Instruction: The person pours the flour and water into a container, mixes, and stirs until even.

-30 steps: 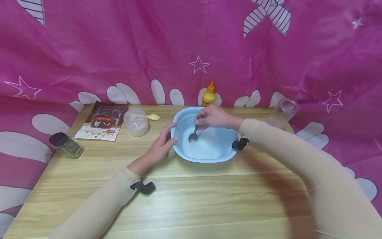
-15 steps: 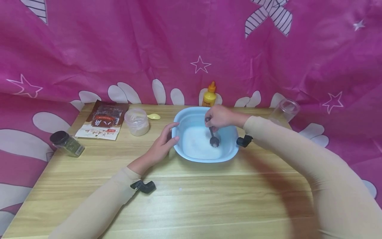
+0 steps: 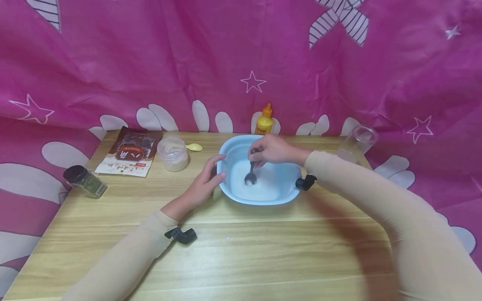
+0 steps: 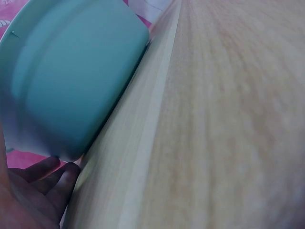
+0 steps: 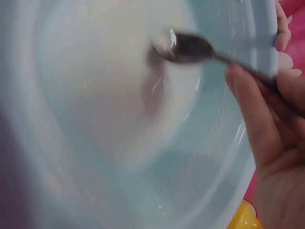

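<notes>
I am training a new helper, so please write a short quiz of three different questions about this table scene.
1. True or false: the right hand holds a spoon inside the light blue basin.
2. What does the left hand touch? A) the dark-lidded spice jar B) the basin's outer wall C) the yellow squeeze bottle
3. Fill in: the small yellow spoon lies beside the clear plastic ____ of pale powder.

Key: 1 true; 2 B; 3 jar.
</notes>
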Demonstrator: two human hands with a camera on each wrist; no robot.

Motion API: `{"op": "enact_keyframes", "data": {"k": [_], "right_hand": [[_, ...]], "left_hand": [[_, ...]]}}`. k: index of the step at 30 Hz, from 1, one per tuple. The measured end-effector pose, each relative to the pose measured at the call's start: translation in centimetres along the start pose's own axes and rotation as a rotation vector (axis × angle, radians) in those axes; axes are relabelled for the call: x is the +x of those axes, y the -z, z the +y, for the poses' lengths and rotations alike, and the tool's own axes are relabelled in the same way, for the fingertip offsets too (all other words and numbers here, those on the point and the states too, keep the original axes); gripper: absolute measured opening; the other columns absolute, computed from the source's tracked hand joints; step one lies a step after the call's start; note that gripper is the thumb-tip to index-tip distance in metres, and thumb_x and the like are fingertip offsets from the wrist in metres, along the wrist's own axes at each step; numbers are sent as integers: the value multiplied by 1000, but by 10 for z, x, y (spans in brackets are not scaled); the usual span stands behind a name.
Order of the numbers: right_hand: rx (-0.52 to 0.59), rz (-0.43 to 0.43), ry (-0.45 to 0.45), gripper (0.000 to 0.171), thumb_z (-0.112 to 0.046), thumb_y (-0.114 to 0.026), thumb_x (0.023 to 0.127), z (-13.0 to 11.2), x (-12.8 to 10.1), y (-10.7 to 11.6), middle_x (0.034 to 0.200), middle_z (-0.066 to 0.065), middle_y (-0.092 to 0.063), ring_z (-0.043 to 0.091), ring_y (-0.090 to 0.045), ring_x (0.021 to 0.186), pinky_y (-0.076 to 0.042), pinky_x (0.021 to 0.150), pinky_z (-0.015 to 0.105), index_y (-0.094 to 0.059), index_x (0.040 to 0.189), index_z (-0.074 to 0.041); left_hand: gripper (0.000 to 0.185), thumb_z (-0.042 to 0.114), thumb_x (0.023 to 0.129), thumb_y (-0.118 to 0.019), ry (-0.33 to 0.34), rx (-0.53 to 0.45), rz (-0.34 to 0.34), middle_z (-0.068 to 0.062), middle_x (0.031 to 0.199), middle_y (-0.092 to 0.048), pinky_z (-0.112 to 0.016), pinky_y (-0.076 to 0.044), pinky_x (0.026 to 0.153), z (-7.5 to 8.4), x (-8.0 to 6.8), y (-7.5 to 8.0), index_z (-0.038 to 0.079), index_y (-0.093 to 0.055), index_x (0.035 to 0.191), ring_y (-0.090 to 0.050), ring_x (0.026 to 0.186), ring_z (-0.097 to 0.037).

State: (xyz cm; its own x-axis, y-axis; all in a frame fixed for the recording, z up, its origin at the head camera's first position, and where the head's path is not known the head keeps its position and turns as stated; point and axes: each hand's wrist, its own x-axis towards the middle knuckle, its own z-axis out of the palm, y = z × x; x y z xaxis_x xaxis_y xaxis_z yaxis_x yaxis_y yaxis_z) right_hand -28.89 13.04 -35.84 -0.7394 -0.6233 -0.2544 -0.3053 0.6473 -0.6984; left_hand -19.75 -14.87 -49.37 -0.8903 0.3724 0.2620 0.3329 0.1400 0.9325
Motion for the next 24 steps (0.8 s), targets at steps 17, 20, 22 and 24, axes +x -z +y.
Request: {"op": "enact_keyframes", "data": {"k": [17,20,22,24], "right_hand": [[53,216,-42,23,-16,-76,108,-5,15,-9,107,10,-80,23,-82,99,-68,90,32,-79,124,0],[150,110,-39,25,-15,-77,107,-5,17,-14,107,10,-82,29,-82,104,-68,91,34,-79,125,3],[182,32,-43,24,-14,-77,107,-3,16,-15,106,11,-82,31,-82,103,-69,91,36,-79,123,3],[187,-36,-55,22,-12,-76,107,-2,14,-13,104,13,-82,32,-83,100,-69,89,39,-79,120,5]], "left_hand": [[58,16,117,-55,-6,-16,1,-34,165,-45,-62,-50,118,0,-1,0,17,-32,170,-51,151,-49],[59,15,116,-55,-11,-23,2,-34,166,-45,-61,-51,119,-2,-1,0,16,-32,170,-51,151,-49],[59,15,116,-55,-10,-24,2,-33,168,-43,-60,-50,120,-2,-1,0,17,-32,170,-50,152,-49],[59,16,116,-56,-4,-23,2,-31,170,-42,-60,-48,121,0,0,0,18,-32,171,-48,154,-48]]}}
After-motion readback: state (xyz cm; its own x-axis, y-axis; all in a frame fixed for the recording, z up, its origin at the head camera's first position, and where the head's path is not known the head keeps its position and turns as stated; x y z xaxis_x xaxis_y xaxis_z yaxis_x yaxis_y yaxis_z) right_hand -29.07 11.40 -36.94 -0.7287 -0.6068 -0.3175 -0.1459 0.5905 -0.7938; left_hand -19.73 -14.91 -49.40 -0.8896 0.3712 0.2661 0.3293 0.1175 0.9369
